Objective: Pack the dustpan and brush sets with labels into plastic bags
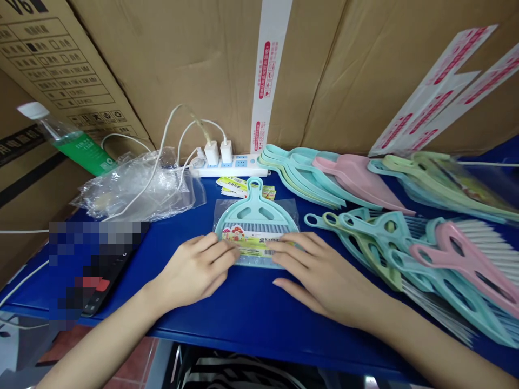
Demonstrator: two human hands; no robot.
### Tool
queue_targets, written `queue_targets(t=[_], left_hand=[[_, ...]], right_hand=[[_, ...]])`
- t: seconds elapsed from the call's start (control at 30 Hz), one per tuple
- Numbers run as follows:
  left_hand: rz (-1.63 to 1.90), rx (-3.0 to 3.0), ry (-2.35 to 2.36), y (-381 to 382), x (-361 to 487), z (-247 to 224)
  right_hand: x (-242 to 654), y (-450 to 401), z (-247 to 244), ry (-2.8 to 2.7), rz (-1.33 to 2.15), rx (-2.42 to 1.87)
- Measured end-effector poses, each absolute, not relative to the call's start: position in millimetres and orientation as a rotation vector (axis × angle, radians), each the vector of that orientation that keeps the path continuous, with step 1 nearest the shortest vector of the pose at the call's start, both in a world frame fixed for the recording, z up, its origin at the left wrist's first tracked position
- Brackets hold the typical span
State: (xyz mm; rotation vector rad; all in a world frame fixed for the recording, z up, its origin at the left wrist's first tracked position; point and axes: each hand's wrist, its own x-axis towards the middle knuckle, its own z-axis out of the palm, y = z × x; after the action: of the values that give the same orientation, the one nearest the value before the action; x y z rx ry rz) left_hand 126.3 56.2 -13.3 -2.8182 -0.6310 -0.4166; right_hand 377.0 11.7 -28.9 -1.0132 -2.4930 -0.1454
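A teal hand brush with a looped handle lies in a clear plastic bag (256,224) on the blue table top (247,319), with a colourful barcode label (253,243) across its bristle end. My left hand (194,267) rests flat on the bag's left side, fingertips on the label's edge. From the right, my right hand (320,270) lies on the bag too, its fingers spread over the label. Neither hand curls around the bag. The lower edge of the bag is partly hidden under my fingers.
Heaps of unbagged teal, green and pink dustpans (324,175) and brushes (417,254) lie to the right. Behind stand a white power strip (227,166) with plugged-in chargers, small labels (245,188), crumpled plastic (138,189) and a green bottle (68,140). A pixelated dark device (95,265) sits at left. Cardboard boxes form the back wall.
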Motion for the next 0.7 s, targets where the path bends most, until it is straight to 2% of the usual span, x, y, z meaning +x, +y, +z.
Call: queue_targets(t=[0.27, 0.7], left_hand=[[-0.286, -2.969, -0.620, 54.4, 136.1, -20.6], [-0.342, -2.928, -0.776, 63.0, 124.6, -14.1]], right_hand=[[371.4, 11.8, -37.1, -2.567, -0.050, -0.998], [386.0, 12.2, -25.1, -2.490, -0.005, -1.138]])
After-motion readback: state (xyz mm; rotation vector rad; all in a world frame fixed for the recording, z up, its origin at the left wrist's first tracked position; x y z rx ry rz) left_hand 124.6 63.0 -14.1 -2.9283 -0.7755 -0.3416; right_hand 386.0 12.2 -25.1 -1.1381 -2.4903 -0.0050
